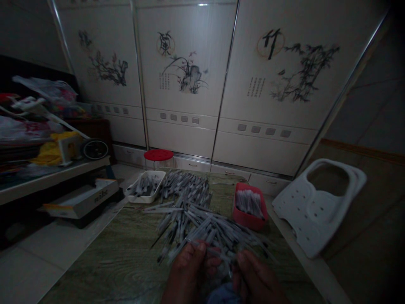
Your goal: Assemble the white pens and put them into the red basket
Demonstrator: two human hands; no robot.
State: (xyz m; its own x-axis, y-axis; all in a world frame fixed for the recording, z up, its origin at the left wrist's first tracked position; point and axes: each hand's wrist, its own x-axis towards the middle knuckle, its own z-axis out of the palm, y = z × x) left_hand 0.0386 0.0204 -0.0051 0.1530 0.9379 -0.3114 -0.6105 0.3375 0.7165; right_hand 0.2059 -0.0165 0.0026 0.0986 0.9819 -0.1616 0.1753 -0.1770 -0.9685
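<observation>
A large heap of slim, translucent pens (186, 190), many with dark ends, spreads over the wooden-patterned table (104, 257). At the near edge of the heap, my left hand (190, 268) is closed, thumb and fingers pinching a pen (215, 252). My right hand (256, 274) is also closed, its thumb and fingertips around the other end of what looks like the same pen. Dim light and blur hide the exact grip. Something bluish-grey (224, 293), perhaps cloth, lies below and between the hands.
A white tray (154, 195) with pens stands at the table's far left, a pink-red bin (245, 219) of upright pens at the right. Beyond are a red stool (158, 155), a white folded plastic chair (311, 215) and a cluttered bench (85, 166).
</observation>
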